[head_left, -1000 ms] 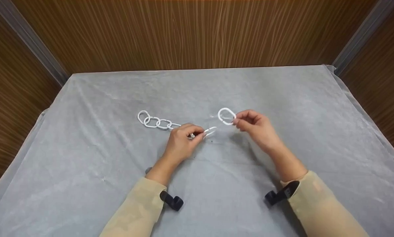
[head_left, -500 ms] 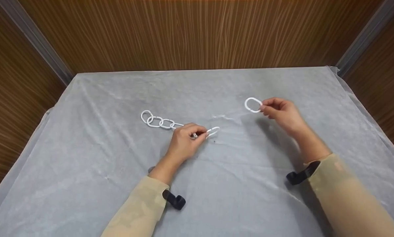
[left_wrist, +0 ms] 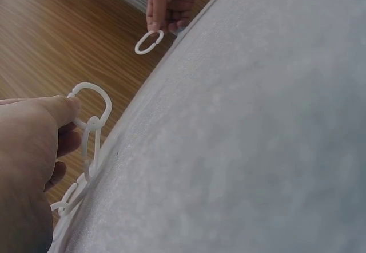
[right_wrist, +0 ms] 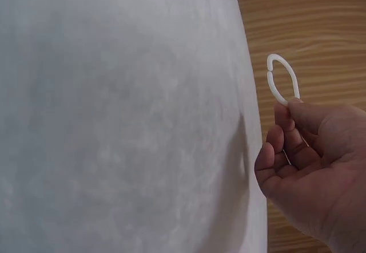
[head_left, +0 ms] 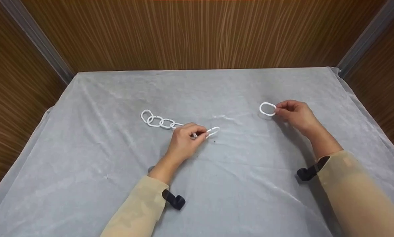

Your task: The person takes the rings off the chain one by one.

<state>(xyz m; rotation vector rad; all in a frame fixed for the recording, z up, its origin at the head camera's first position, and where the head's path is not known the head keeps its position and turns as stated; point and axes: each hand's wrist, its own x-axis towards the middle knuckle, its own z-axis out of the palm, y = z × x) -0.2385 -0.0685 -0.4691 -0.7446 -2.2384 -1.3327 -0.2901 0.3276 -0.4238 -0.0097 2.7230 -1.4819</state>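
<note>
A chain of white oval plastic links (head_left: 155,121) lies on the grey cloth, trailing leftward from my left hand (head_left: 187,141). Thumb and fingertips of that hand pinch the end link (head_left: 213,131), which is lifted off the cloth; in the left wrist view another link (left_wrist: 91,141) hangs through it. Off to the right, my right hand (head_left: 297,115) pinches a separate white link (head_left: 267,109) by one end. A small gap in this link's side shows in the right wrist view. The middle of the chain is hidden behind my left hand.
Grey wrinkled cloth (head_left: 216,184) covers the table. Wood-grain panels (head_left: 197,33) rise behind it and at both sides, with grey metal posts (head_left: 35,39) at the corners. A dark wrist-camera mount (head_left: 174,199) sits at each sleeve cuff.
My right hand has moved away to the right from the chain, carrying the single link, and has dipped slightly in the last half second. The left hand and chain stay about still.
</note>
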